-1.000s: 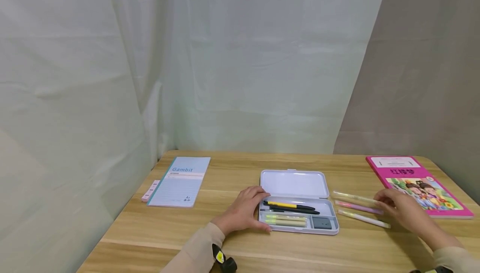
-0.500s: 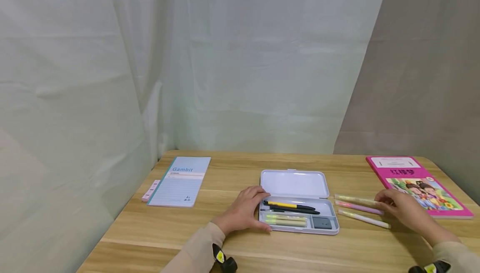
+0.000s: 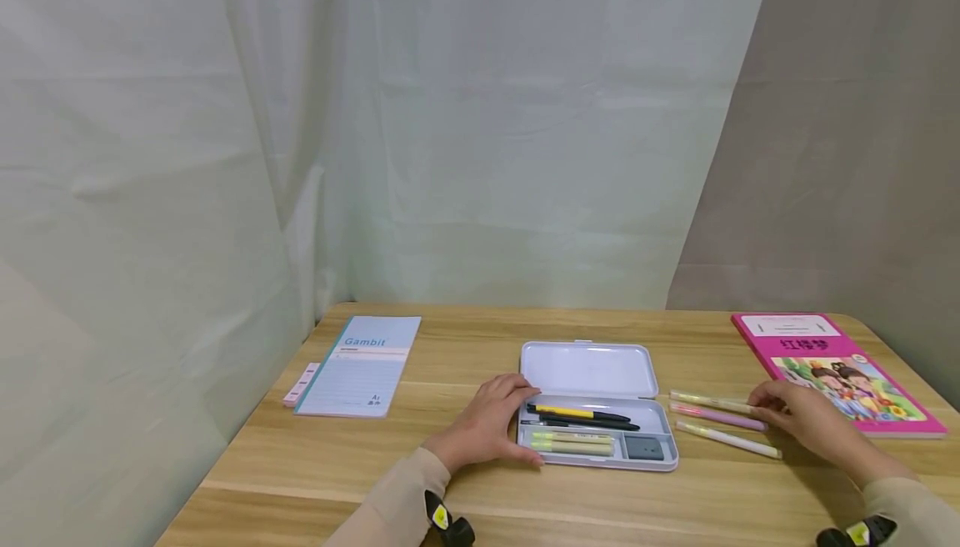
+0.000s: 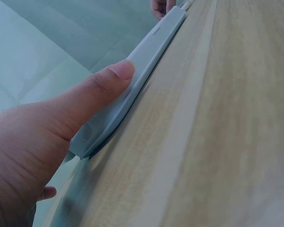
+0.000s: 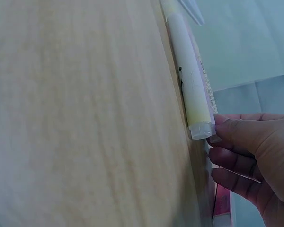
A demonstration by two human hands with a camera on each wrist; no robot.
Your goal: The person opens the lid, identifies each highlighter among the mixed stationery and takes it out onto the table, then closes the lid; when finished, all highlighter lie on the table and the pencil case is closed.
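the left hand [image 3: 487,420] grips the left end of the open pencil case [image 3: 588,369], its thumb against the near wall. right of the case, the right hand [image 3: 808,420] pinches the right end of the pale yellow marker [image 3: 712,402], farthest of three; a purple marker [image 3: 720,417] and a white marker [image 3: 729,439] lie nearer on the table [image 3: 600,505].

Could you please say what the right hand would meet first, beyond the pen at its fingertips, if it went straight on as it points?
Past the pale yellow pen, the right hand would probably meet the right side of the open pencil case, though depth is hard to judge.
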